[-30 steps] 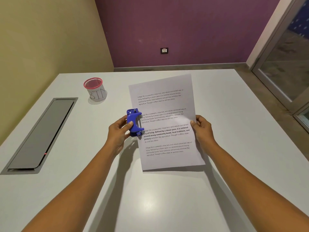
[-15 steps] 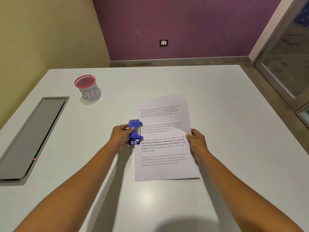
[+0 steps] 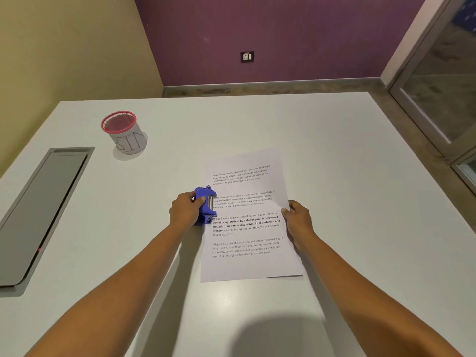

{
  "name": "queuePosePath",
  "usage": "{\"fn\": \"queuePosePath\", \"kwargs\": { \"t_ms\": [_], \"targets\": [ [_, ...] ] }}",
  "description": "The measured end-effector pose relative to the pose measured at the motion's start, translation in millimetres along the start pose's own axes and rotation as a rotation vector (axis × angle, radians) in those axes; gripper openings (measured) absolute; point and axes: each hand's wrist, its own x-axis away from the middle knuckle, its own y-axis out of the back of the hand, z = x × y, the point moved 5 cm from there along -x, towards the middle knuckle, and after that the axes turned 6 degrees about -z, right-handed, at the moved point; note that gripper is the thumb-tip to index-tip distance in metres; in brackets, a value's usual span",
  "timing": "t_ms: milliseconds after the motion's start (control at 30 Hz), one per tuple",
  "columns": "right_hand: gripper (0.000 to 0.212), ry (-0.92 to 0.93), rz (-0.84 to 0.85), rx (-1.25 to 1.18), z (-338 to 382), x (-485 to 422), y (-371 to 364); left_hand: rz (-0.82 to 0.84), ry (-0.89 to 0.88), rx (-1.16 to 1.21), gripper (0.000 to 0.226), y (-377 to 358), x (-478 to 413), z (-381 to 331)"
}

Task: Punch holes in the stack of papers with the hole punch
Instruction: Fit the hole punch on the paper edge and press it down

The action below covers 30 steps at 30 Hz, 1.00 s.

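A stack of white printed papers [image 3: 247, 264] lies flat on the white table [image 3: 334, 176], a little right of centre. A small blue hole punch [image 3: 204, 205] sits on the stack's left edge, about halfway along it, with the paper edge inside its slot. My left hand [image 3: 184, 211] grips the punch from the left, thumb on top. My right hand [image 3: 298, 219] pinches the stack's right edge, thumb on the top sheet.
A mesh cup with a pink rim and a paper label [image 3: 123, 132] stands at the back left. A grey recessed cable flap [image 3: 38, 215] runs along the table's left side. A glass door [image 3: 443, 86] is at the right.
The papers, held tilted above the table a second ago, have come down flat onto it. The punch stayed on the left edge, and both hands kept their hold.
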Motion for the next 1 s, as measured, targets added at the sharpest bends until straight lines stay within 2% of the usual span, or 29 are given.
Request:
{"fn": "queuePosePath", "kwargs": {
  "t_ms": [300,567,667,800,1000],
  "targets": [
    [0.025,0.015,-0.024,0.081,1.2,-0.7,-2.4,-0.115,-0.097,-0.186,0.029,-2.1,3.8,-1.0],
    [0.025,0.079,-0.043,0.169,4.4,1.7,-4.3,-0.116,-0.086,-0.217,0.028,-3.4,-1.4,2.8],
    [0.031,0.134,-0.057,0.196,9.0,4.9,-4.4,-0.116,-0.084,-0.225,0.03,-3.5,-2.4,4.1],
    [0.048,0.155,-0.064,0.246,10.3,6.7,-8.2,-0.121,-0.09,-0.225,0.03,-4.0,-2.1,3.7],
    [0.049,0.169,-0.047,0.296,12.3,5.7,-11.4,-0.133,-0.092,-0.224,0.029,-4.7,-1.0,2.1]
  ]
}}
